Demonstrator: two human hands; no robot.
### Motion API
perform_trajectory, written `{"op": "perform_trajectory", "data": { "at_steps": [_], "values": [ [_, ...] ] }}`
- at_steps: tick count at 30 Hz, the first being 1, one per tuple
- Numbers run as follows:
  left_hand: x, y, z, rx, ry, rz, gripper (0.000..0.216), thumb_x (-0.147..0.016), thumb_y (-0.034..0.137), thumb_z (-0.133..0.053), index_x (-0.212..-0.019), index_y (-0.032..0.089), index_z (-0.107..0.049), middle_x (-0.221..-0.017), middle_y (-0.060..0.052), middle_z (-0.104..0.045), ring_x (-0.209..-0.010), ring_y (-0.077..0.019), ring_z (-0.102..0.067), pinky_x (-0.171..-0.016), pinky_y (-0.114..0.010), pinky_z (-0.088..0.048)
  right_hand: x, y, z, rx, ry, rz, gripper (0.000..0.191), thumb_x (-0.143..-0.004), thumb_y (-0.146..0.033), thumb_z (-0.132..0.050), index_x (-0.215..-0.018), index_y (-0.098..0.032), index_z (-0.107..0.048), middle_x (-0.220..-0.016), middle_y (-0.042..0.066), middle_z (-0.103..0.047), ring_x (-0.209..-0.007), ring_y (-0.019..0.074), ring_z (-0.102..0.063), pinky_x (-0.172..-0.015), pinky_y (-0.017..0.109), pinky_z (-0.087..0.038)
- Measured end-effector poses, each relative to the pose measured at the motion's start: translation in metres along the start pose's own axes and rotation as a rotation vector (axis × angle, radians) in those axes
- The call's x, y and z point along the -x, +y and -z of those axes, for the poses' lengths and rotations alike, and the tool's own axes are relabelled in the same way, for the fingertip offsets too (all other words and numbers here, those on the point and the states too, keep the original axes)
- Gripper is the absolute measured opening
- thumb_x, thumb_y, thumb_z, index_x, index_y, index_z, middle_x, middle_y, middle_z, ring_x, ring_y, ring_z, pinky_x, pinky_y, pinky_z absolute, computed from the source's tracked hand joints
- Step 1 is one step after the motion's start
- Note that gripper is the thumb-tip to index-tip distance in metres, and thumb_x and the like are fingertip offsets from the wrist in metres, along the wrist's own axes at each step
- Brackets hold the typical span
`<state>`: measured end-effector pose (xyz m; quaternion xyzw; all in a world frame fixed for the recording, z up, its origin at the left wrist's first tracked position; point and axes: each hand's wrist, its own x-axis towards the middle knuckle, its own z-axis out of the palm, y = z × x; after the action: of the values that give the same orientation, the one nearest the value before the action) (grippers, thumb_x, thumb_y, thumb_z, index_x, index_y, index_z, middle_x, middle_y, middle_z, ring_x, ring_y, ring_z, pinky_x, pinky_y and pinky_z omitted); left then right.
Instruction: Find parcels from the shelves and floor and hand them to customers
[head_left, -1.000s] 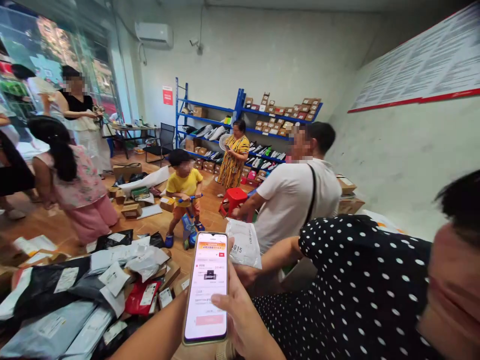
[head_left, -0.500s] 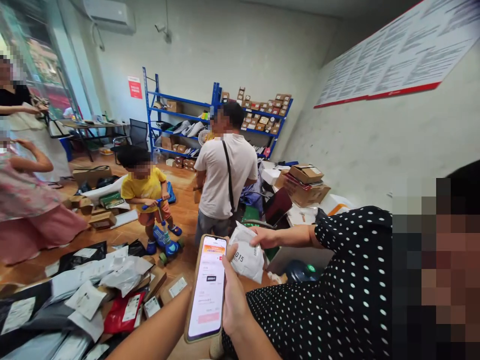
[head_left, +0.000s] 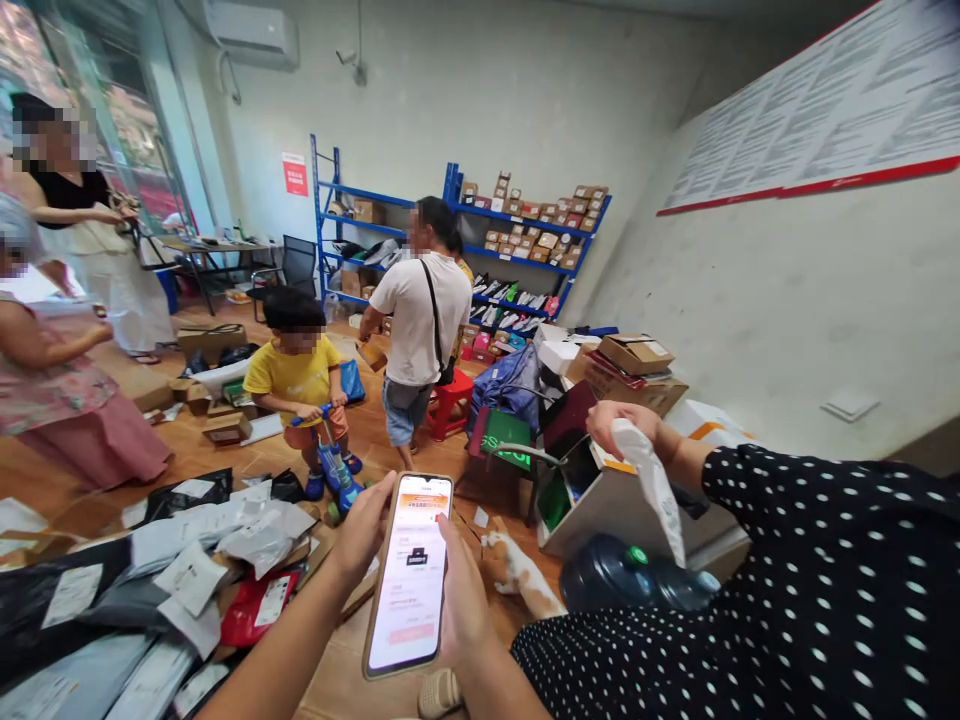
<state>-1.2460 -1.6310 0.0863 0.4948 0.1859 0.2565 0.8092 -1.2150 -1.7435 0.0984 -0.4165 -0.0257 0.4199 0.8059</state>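
A smartphone [head_left: 409, 590] with a lit screen stands upright between both hands in the head view. My left hand [head_left: 369, 530] grips its left edge. My right hand [head_left: 461, 590] holds the right edge, its thumb over the upper part of the screen. To the right, another person's hand [head_left: 626, 425], below a black polka-dot sleeve [head_left: 750, 490], holds a white parcel bag [head_left: 651, 490], apart from my hands. Fingers behind the phone are hidden.
Parcels [head_left: 180, 540] lie piled at lower left. A child [head_left: 296, 375] stands with a blue scooter [head_left: 335, 475]; a person in a white shirt [head_left: 424, 310] stands beyond. A cat [head_left: 517, 570] and water jugs [head_left: 607, 570] are at right. Blue shelves [head_left: 525, 215] line the back.
My left hand has come off the white parcel bag and onto the phone's left edge. The other person's hand has carried the bag right. The white-shirted person has shifted left, and the cat has come into view.
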Motion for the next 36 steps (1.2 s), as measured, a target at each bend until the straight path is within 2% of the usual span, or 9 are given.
{"op": "perform_trajectory", "data": {
  "at_steps": [4, 9, 14, 17, 22, 30, 32, 36],
  "values": [
    [0.015, 0.017, 0.018, 0.017, -0.053, -0.002, 0.046, -0.068, 0.058, -0.064, -0.08, 0.014, -0.07, -0.072, -0.006, -0.069, -0.067, -0.0203, -0.062, -0.059, -0.027, -0.048, -0.007, 0.006, -0.007, 0.022, -0.031, -0.011, 0.052, -0.06, -0.052, -0.073, -0.094, -0.014, -0.061, -0.077, 0.004, -0.073, -0.073, 0.0207, -0.066, -0.068, 0.032, -0.05],
    [0.026, 0.04, 0.03, -0.142, 0.032, -0.047, 0.052, -0.058, 0.063, -0.068, -0.072, 0.013, -0.071, -0.066, -0.007, -0.067, -0.055, -0.0184, -0.057, -0.053, -0.026, -0.047, -0.014, 0.015, -0.019, 0.103, -0.038, -0.015, 0.055, -0.057, -0.056, -0.073, -0.092, -0.015, -0.062, -0.078, 0.004, -0.073, -0.075, 0.0211, -0.066, -0.07, 0.031, -0.05],
    [0.03, 0.051, 0.047, -0.186, 0.092, -0.054, 0.053, -0.059, 0.064, -0.066, -0.073, 0.013, -0.071, -0.064, -0.007, -0.067, -0.054, -0.0198, -0.058, -0.053, -0.028, -0.047, -0.024, 0.029, -0.034, 0.19, -0.099, -0.036, 0.06, -0.06, -0.057, -0.071, -0.099, -0.012, -0.06, -0.082, 0.006, -0.074, -0.068, 0.0196, -0.065, -0.06, 0.028, -0.047],
    [0.033, 0.058, 0.062, -0.231, 0.147, -0.109, 0.05, -0.06, 0.063, -0.065, -0.069, 0.014, -0.071, -0.061, -0.006, -0.066, -0.055, -0.0201, -0.058, -0.054, -0.028, -0.047, -0.032, 0.042, -0.045, 0.199, -0.131, -0.048, 0.059, -0.062, -0.057, -0.069, -0.099, -0.012, -0.061, -0.082, 0.006, -0.074, -0.072, 0.02, -0.066, -0.065, 0.029, -0.048],
    [0.036, 0.068, 0.095, -0.292, 0.239, -0.156, 0.047, -0.06, 0.061, -0.064, -0.066, 0.015, -0.071, -0.058, -0.005, -0.065, -0.051, -0.0186, -0.054, -0.049, -0.027, -0.043, -0.048, 0.074, -0.061, 0.222, -0.165, -0.068, 0.059, -0.065, -0.059, -0.066, -0.102, -0.013, -0.06, -0.078, 0.005, -0.072, -0.064, 0.0187, -0.064, -0.059, 0.028, -0.047],
    [0.027, 0.069, 0.139, -0.319, 0.34, -0.104, 0.053, -0.063, 0.065, -0.061, -0.071, 0.013, -0.069, -0.06, -0.005, -0.064, -0.058, -0.0208, -0.057, -0.052, -0.027, -0.042, -0.07, 0.1, -0.086, 0.259, -0.203, -0.112, 0.052, -0.062, -0.06, -0.068, -0.089, -0.015, -0.063, -0.078, 0.004, -0.072, -0.068, 0.0181, -0.064, -0.061, 0.027, -0.049],
    [0.02, 0.07, 0.145, -0.297, 0.36, -0.106, 0.051, -0.061, 0.064, -0.063, -0.063, 0.014, -0.066, -0.059, -0.005, -0.063, -0.058, -0.0203, -0.055, -0.052, -0.027, -0.041, -0.079, 0.104, -0.09, 0.286, -0.209, -0.117, 0.053, -0.061, -0.061, -0.069, -0.089, -0.016, -0.064, -0.077, 0.004, -0.072, -0.069, 0.0192, -0.065, -0.063, 0.029, -0.05],
    [0.002, 0.066, 0.153, -0.313, 0.462, -0.162, 0.05, -0.057, 0.063, -0.067, -0.046, 0.016, -0.054, -0.047, 0.0, -0.052, -0.049, -0.015, -0.044, -0.048, -0.025, -0.032, -0.101, 0.103, -0.096, 0.391, -0.268, -0.199, 0.049, -0.066, -0.064, -0.062, -0.094, -0.023, -0.063, -0.091, 0.005, -0.071, -0.086, 0.0265, -0.066, -0.07, 0.039, -0.054]
  ]
}}
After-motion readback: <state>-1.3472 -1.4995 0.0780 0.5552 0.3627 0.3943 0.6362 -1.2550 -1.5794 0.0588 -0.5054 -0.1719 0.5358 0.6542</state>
